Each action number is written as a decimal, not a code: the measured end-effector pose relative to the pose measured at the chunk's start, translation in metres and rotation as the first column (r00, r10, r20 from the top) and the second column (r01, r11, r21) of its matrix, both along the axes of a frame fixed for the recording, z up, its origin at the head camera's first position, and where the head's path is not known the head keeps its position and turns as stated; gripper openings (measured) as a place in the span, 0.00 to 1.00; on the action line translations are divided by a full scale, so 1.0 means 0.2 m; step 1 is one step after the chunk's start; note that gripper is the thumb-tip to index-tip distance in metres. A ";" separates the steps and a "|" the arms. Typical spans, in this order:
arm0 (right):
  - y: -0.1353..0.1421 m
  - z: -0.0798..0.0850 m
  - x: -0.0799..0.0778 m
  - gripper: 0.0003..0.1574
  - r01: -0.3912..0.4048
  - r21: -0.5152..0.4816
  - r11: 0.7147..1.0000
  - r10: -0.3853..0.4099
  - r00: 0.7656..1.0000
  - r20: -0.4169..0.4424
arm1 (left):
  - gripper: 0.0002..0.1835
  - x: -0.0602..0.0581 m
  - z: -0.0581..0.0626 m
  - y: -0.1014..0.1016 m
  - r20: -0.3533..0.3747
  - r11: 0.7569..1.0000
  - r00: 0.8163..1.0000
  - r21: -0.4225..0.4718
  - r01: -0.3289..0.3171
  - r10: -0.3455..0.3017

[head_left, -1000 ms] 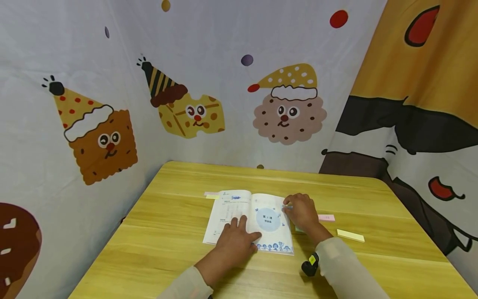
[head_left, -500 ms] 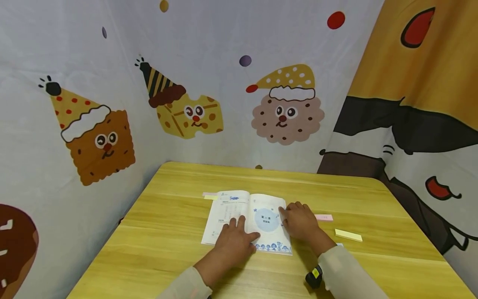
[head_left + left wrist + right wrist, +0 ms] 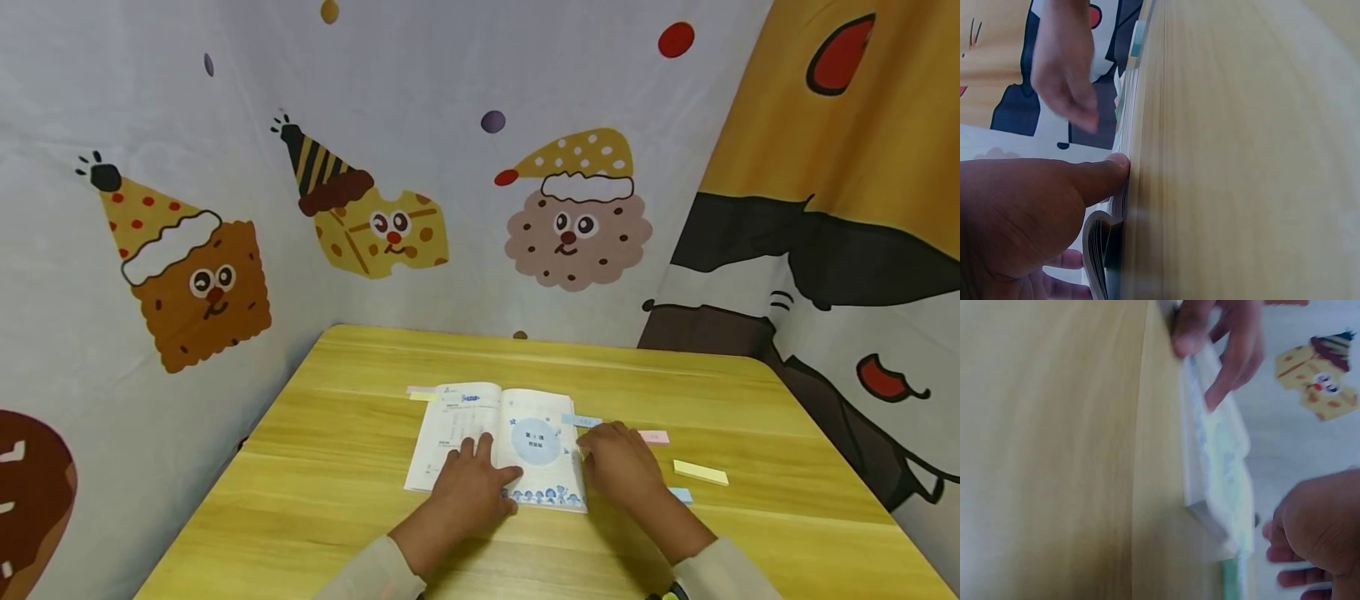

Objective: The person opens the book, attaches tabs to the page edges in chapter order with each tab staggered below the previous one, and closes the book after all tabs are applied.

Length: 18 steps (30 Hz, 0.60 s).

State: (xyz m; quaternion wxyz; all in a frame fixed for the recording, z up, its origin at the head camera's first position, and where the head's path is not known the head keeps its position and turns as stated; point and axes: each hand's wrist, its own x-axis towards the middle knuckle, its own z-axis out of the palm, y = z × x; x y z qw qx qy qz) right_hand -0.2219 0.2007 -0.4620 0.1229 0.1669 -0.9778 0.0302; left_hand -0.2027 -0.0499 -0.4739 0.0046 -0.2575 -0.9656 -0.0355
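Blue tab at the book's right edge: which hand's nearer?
Right. The right hand is just beside the blue tab; the left hand rests on the open book, farther off.

Table [image 3: 300, 500] — smooth wood grain, faint sheen; book [image 3: 519, 429] — matt paper; backdrop [image 3: 420, 67], matt cloth, softly creased.

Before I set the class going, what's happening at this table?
A person's left hand rests across an open book on the table. A blue tab sticks out from the book's right edge. The right hand hovers close to it, holding nothing that I can see. A pink tab and a yellow tab stick out at the upper left. To the right lie a pink strip, a yellow strip and a partly hidden blue strip.
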 end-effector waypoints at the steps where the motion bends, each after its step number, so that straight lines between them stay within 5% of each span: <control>1: 0.01 0.02 0.04 0.10 0.028 -0.041 0.999 -0.027 0.999 0.023 | 0.25 0.00 0.00 0.00 0.003 1.000 1.000 0.006 0.000 0.000; 6: 0.07 0.09 0.18 0.06 0.170 -0.146 0.975 -0.129 0.958 0.257 | 0.24 0.00 0.01 0.00 -0.004 1.000 1.000 -0.004 -0.002 0.002; 9: 0.09 0.07 0.23 0.06 0.134 -0.160 0.978 -0.075 0.940 0.332 | 0.24 0.00 0.01 0.00 0.002 1.000 1.000 -0.009 -0.009 0.009; 18: 0.08 0.01 0.28 0.07 -0.072 -0.225 0.972 0.122 0.969 0.216 | 0.20 0.00 0.03 -0.01 -0.015 1.000 1.000 -0.002 0.012 -0.012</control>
